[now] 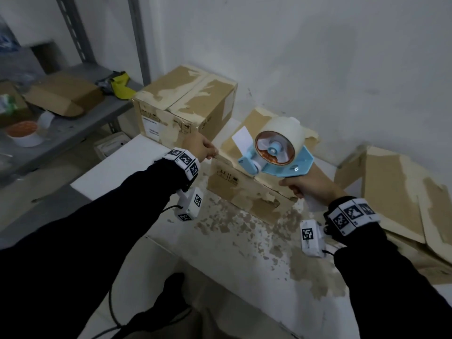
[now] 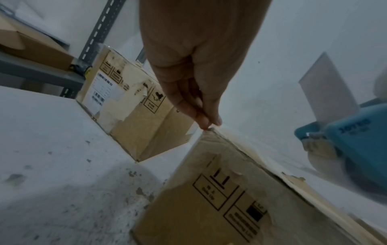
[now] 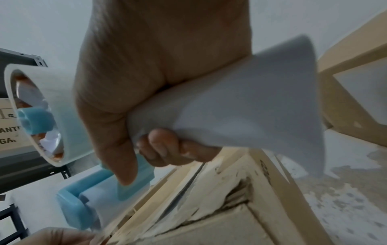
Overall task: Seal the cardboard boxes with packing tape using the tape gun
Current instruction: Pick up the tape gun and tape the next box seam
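A small worn cardboard box (image 1: 244,192) lies on the white table (image 1: 137,167) against the wall. My left hand (image 1: 212,155) pinches at the box's near top corner (image 2: 209,131), thumb and forefinger (image 2: 201,121) pressed together; a thin clear tape end seems to run there from the gun. My right hand (image 1: 300,189) grips the white handle (image 3: 240,107) of the blue tape gun (image 1: 276,152). The gun is held just above the box top, its roller end (image 3: 87,207) pointing towards the left hand. A larger closed box (image 1: 186,104) stands behind to the left.
Flattened cardboard sheets (image 1: 403,192) lean on the table's right side. A grey metal shelf (image 1: 73,123) at the left holds an open box (image 1: 63,94) and a spare tape roll (image 1: 23,133). Torn paper residue speckles the table top (image 1: 256,241). The wall stands close behind.
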